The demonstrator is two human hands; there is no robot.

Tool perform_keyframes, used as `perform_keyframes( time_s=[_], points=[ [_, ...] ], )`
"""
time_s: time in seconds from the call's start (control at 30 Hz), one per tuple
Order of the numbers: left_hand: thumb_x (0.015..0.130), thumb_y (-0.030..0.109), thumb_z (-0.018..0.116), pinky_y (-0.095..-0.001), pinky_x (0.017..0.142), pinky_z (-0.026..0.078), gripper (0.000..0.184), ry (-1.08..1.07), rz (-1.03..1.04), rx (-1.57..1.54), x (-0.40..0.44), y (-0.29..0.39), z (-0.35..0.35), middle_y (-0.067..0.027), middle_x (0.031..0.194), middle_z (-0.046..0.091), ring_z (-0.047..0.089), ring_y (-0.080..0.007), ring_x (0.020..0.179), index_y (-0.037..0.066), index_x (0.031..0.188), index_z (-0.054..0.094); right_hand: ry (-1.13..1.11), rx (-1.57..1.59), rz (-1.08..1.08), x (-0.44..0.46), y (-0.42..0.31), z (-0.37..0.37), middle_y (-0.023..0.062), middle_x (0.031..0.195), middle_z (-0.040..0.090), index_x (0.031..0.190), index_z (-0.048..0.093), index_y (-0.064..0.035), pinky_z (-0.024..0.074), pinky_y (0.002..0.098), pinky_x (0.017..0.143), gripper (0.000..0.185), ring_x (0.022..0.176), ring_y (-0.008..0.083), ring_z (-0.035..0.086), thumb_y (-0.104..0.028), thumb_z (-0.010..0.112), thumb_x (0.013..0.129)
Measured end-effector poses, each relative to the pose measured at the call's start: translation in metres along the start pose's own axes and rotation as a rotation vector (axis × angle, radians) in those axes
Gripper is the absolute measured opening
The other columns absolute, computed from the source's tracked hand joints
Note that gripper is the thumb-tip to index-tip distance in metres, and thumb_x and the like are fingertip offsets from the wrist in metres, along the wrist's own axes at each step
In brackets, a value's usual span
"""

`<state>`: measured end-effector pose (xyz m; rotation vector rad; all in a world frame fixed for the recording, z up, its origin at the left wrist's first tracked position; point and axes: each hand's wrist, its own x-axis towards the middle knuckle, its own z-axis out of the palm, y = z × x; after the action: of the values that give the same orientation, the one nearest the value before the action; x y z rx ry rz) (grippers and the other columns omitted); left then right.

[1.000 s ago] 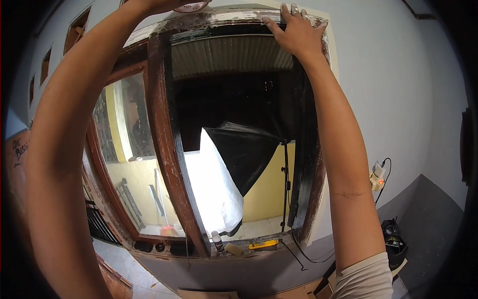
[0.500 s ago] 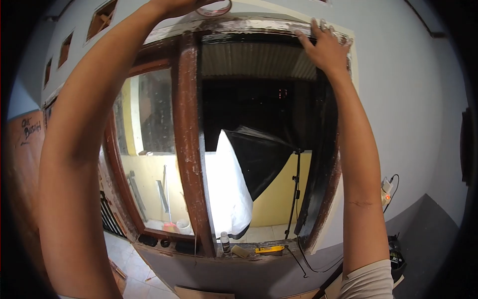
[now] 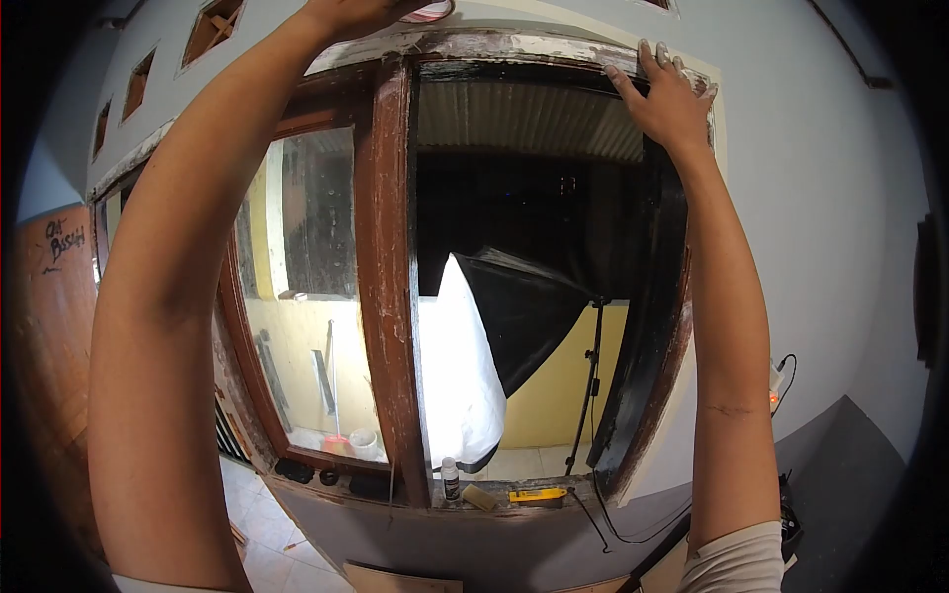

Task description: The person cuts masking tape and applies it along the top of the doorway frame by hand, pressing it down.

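At the top edge of the head view, my left hand [image 3: 361, 14] is closed on a roll of tape [image 3: 431, 13], most of which is cut off by the frame. The roll is just above the top rail of a worn wooden window frame [image 3: 465, 44], whose paint is patchy white and brown. My right hand [image 3: 676, 99] rests at the rail's right corner with its fingers spread. A cream strip [image 3: 721, 128] runs along the wall beside the frame's right edge.
A bottle [image 3: 451, 479] and a yellow tool [image 3: 537, 495] lie on the sill. Behind the opening stands a lit softbox lamp [image 3: 460, 381] on a black stand [image 3: 591, 385]. To the left is a glazed brown sash [image 3: 316, 217]. Cables [image 3: 643, 534] hang at the lower right.
The view has shifted slightly, so the window appears farther right. The tape roll sits higher and a little farther left against the frame. My right hand stays at the corner.
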<state>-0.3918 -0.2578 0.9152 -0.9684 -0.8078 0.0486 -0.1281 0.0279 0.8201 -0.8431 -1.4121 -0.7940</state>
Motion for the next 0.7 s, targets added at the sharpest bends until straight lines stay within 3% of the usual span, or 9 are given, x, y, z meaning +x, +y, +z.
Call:
perform_keyframes(
  time_s=[0.23, 0.43, 0.53, 0.63, 0.7],
  points=[
    [0.106, 0.039, 0.049, -0.0463, 0.092, 0.035, 0.035, 0.059, 0.044, -0.016, -0.004, -0.004, 0.004, -0.0112, 0.109, 0.060, 0.049, -0.0292, 0.133, 0.028, 0.134, 0.066, 0.031, -0.019, -0.015, 0.001, 0.001, 0.006, 0.0124, 0.163, 0.039, 0.160, 0.037, -0.0196, 0.0149, 0.0774, 0.116, 0.089, 0.151, 0.0348, 0.036, -0.079, 0.041, 0.094],
    [0.105, 0.040, 0.051, -0.0452, 0.089, 0.035, 0.035, 0.008, 0.061, -0.050, 0.001, -0.002, -0.004, -0.0105, 0.103, 0.062, 0.052, -0.0301, 0.133, 0.026, 0.132, 0.069, 0.061, -0.010, -0.032, -0.001, 0.003, 0.009, 0.0146, 0.163, 0.039, 0.161, 0.036, -0.0180, 0.0144, 0.0783, 0.115, 0.093, 0.152, 0.0374, 0.034, -0.082, 0.041, 0.092],
    [0.104, 0.039, 0.053, -0.0454, 0.088, 0.034, 0.034, 0.096, 0.080, -0.069, 0.003, 0.002, -0.003, -0.0098, 0.097, 0.064, 0.052, -0.0311, 0.134, 0.024, 0.127, 0.072, 0.114, 0.057, -0.029, -0.001, -0.001, 0.013, 0.0189, 0.162, 0.040, 0.160, 0.037, -0.0129, 0.0130, 0.0780, 0.116, 0.100, 0.152, 0.0397, 0.032, -0.085, 0.039, 0.090],
    [0.101, 0.041, 0.055, -0.0462, 0.089, 0.034, 0.034, 0.046, -0.010, -0.087, 0.008, 0.009, -0.003, -0.0110, 0.095, 0.067, 0.052, -0.0315, 0.136, 0.021, 0.117, 0.077, 0.104, 0.061, 0.004, 0.000, -0.012, 0.011, 0.0219, 0.160, 0.041, 0.159, 0.036, -0.0087, 0.0134, 0.0780, 0.115, 0.104, 0.152, 0.0413, 0.032, -0.086, 0.039, 0.090],
    [0.099, 0.045, 0.057, -0.0505, 0.095, 0.034, 0.038, -0.005, -0.042, -0.020, 0.013, 0.013, 0.002, -0.0133, 0.097, 0.072, 0.053, -0.0331, 0.134, 0.016, 0.103, 0.081, 0.090, 0.068, 0.009, 0.002, -0.013, 0.011, 0.0230, 0.160, 0.041, 0.159, 0.036, -0.0070, 0.0137, 0.0778, 0.116, 0.107, 0.151, 0.0420, 0.033, -0.088, 0.037, 0.089]
  ],
)
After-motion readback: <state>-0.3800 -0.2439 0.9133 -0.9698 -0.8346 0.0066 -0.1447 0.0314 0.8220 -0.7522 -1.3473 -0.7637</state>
